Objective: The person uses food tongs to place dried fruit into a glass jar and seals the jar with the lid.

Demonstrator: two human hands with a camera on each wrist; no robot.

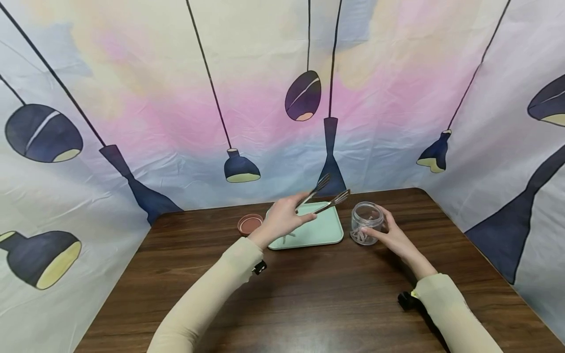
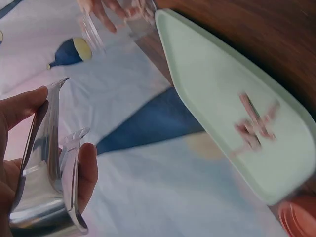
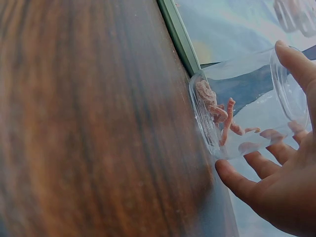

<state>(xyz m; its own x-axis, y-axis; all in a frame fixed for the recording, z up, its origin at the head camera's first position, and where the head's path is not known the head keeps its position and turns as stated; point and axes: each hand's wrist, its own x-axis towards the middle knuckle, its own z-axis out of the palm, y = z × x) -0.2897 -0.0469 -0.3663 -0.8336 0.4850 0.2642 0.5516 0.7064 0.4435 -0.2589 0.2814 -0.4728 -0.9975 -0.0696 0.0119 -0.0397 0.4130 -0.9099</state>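
Presently: left fingers [image 2: 88,168] pinching splayed tongs [image 2: 44,163], tray [image 1: 315,231] beneath; right fingers [image 3: 237,181] curled round jar [image 1: 359,221] of strips [image 3: 227,121]. Transfer step, seemingly; next calls for squeezing.

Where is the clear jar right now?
In the head view, the clear jar is just right of the green tray, near the far edge of the table, gripped by the right hand.

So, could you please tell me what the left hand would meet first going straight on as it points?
Probably the cloth: past the tongs in the left hand, nothing else shows in line, though depth is unclear.
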